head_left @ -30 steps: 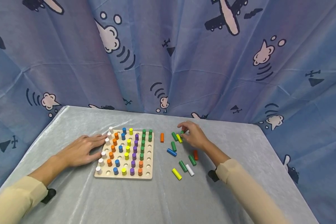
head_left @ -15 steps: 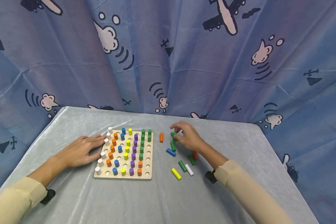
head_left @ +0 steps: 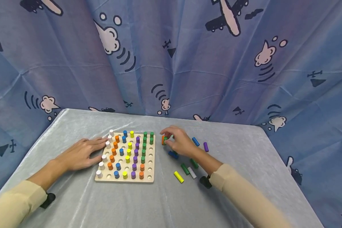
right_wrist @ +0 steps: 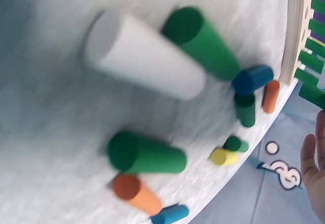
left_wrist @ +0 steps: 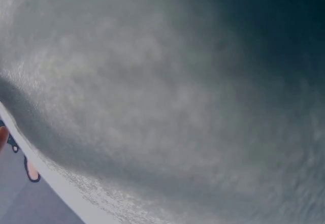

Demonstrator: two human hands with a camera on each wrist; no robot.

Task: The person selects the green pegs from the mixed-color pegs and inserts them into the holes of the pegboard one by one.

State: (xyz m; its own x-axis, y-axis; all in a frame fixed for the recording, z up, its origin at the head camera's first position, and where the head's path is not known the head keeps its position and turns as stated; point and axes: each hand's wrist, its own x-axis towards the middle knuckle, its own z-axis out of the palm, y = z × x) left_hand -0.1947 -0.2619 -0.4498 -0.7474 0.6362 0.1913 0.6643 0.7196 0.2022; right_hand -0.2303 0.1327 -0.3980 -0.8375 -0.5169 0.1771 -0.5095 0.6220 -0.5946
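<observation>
Pegboard (head_left: pixel 152 158) (left hand (head_left: pixel 79 153) at edge)

Plain beige sleeves (head_left: pixel 242 194); small black wrist pieces (head_left: pixel 47 200)

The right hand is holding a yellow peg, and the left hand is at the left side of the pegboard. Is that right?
Not quite: the right hand is holding a green peg, not a yellow one, as the right wrist view shows. The left hand is at the left side of the pegboard.
</observation>
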